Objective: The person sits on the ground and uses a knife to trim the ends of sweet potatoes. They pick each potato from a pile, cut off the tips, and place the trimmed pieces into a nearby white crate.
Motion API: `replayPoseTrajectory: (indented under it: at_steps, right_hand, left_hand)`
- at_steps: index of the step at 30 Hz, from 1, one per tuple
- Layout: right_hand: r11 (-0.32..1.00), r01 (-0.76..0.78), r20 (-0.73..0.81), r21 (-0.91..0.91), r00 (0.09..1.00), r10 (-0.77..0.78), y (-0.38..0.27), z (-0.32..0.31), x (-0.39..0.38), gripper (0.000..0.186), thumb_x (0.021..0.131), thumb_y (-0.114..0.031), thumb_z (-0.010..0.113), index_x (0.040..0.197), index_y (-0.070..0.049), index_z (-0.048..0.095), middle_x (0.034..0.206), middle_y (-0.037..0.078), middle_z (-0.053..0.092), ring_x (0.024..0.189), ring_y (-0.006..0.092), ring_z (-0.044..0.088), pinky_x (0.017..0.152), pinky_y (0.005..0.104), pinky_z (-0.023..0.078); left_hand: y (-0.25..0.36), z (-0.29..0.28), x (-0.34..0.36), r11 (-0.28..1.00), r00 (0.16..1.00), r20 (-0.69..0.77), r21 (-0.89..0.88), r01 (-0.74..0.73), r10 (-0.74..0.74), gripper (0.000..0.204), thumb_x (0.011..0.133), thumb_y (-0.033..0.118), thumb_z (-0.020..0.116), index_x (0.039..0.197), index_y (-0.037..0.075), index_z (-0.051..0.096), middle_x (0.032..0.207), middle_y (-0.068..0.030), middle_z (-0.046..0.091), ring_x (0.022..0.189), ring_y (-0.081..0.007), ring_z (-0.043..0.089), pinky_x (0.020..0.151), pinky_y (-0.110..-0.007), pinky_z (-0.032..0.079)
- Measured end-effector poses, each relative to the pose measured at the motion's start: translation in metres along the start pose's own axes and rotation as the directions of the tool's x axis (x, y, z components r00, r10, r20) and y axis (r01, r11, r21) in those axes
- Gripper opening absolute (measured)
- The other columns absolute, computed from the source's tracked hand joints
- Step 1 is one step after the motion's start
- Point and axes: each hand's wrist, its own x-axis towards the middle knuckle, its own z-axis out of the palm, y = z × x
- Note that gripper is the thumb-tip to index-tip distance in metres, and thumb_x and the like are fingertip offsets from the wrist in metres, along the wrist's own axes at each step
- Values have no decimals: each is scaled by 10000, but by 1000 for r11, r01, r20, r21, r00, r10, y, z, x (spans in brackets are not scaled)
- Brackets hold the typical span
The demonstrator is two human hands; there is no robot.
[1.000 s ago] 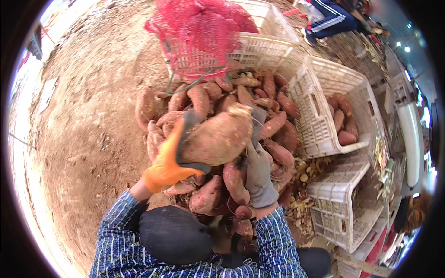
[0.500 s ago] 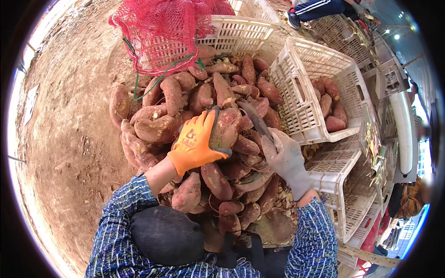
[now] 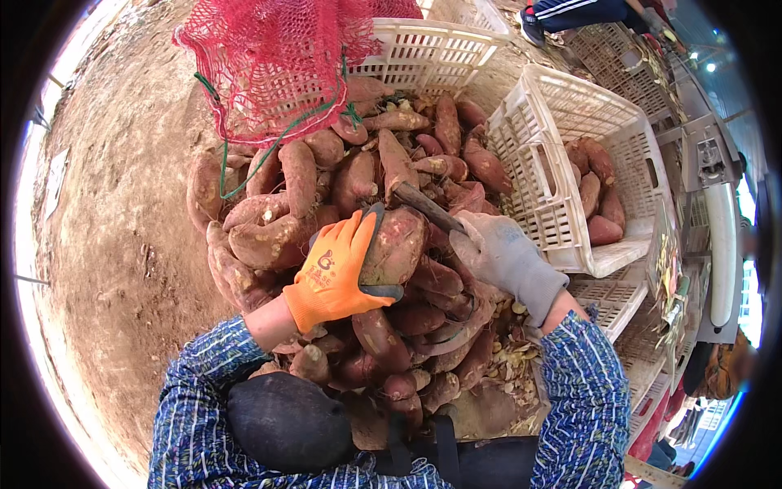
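My left hand (image 3: 338, 269), in an orange glove with dark grey fingertips and palm, is closed round a large sweet potato (image 3: 397, 247) on top of the heap. In a grey glove, my right hand (image 3: 505, 257) grips a knife (image 3: 428, 206) with a dark, stained blade. The blade points up and left and lies across the far end of that sweet potato; whether it touches the skin I cannot tell. My right fingers hide the handle. Reddish-brown sweet potatoes (image 3: 300, 175) are piled all round both hands.
A white plastic crate (image 3: 562, 213) lies tilted at the right with several sweet potatoes in it. Red mesh netting (image 3: 281, 61) with green cord drapes over another white crate (image 3: 436, 49) at the back. Peelings (image 3: 517, 367) litter the near right. Another person's leg (image 3: 582, 12) shows at the top right.
The knife has swung from beyond the sweet potato, pointing away, to lie across its far end. My right hand has turned with it and moved slightly right. My left hand keeps its hold.
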Motion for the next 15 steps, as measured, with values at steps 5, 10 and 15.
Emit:
replayPoseTrajectory:
  at_steps: [5,10,15]
  right_hand:
    - [997,-67,-2,46,998,67,-25,-23,-16,175,917,-187,582,994,-30,592,839,205,637,821,426,620,706,479,501]
    - [999,-44,58,-7,997,44,-16,-23,-26,174,950,-220,541,1006,-57,559,861,195,636,832,418,631,716,497,505]
    - [1000,21,45,13,999,-22,-13,-29,-28,176,940,-186,569,1060,-58,581,877,166,646,823,377,645,691,461,520]
  left_hand:
    - [-3,-2,-6,1000,1000,5,16,19,-19,1125,637,497,830,1451,-67,296,1398,-351,404,1270,-467,439,1088,-513,332]
    - [-6,-1,-1,1000,1000,8,-2,-10,10,1135,631,505,833,1451,-68,297,1399,-339,405,1257,-471,442,1078,-517,340]
    - [-9,-7,2,1000,999,47,-4,-3,3,1127,635,502,831,1448,-73,304,1395,-339,404,1246,-472,448,1073,-519,343]
